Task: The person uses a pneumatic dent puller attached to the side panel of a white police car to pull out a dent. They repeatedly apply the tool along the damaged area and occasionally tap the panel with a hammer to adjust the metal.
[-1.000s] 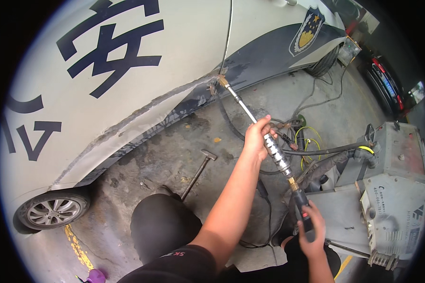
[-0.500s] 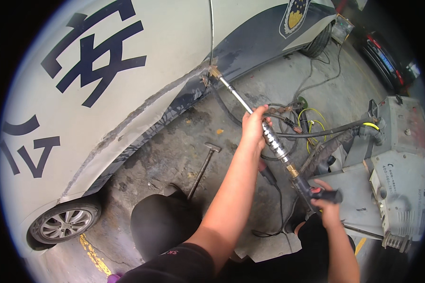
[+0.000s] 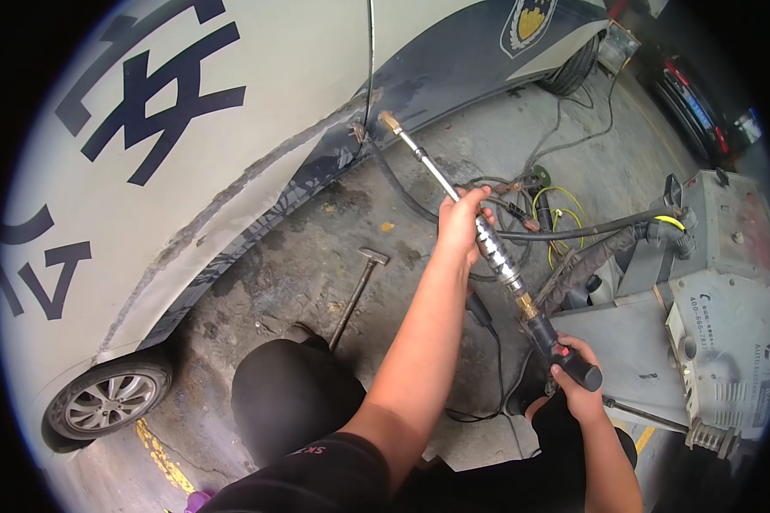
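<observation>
Concrete floor (image 3: 483, 141) below: left hand (image 3: 462, 226) clasps the tool (image 3: 497, 259) midway, right hand (image 3: 583, 398) its handle (image 3: 585, 373) (hammer (image 3: 352, 302) lying left of both hands).

Car (image 3: 299, 51) left and ahead, machine cabinet (image 3: 719, 316) right, slide-hammer puller (image 3: 494, 252) between. Hammer (image 3: 352, 303) on floor (image 3: 316, 278) left of puller; hose (image 3: 582, 231) runs beneath puller to cabinet.

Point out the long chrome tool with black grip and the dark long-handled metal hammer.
Long chrome tool with black grip (image 3: 497, 255): head view, on its ribbed chrome section.
Dark long-handled metal hammer (image 3: 352, 302): head view, on its handle.
</observation>
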{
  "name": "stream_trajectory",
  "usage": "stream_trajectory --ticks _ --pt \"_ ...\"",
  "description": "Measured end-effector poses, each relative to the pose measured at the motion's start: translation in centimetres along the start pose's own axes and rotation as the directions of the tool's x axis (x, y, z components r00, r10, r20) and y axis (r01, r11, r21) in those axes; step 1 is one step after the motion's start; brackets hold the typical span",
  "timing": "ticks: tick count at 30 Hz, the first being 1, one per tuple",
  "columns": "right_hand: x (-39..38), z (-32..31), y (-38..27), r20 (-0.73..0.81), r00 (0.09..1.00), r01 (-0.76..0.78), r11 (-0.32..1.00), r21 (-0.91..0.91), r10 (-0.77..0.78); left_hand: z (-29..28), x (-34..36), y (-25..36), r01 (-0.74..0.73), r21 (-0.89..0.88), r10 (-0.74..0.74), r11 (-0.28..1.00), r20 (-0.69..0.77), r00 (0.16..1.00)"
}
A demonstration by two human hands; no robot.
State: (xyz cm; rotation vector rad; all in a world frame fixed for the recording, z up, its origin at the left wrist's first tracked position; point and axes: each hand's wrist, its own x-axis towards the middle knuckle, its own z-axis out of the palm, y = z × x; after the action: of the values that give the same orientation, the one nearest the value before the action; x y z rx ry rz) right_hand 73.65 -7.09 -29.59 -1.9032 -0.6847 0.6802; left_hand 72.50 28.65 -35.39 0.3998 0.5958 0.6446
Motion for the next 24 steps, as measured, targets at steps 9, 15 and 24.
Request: stream_trajectory --ticks 9,15,24 --pt "0.8 -0.1 -0.9 0.047 0.997 -0.065 0.994 0.082 0.061 0.7 0.1 1.6 -0.058 0.012 0.058 0.998 0.013 0.998" --pt "1.3 -0.1 -1.5 0.067 0.996 -0.060 0.998 0.020 0.058 0.6 0.3 2.1 -0.065 -0.025 0.065 0.998 0.006 0.998" --pt "1.3 0.4 -1.7 0.060 0.997 -0.042 0.999 0.010 0.041 0.4 0.2 2.6 -0.058 -0.043 0.059 0.997 0.030 0.998"
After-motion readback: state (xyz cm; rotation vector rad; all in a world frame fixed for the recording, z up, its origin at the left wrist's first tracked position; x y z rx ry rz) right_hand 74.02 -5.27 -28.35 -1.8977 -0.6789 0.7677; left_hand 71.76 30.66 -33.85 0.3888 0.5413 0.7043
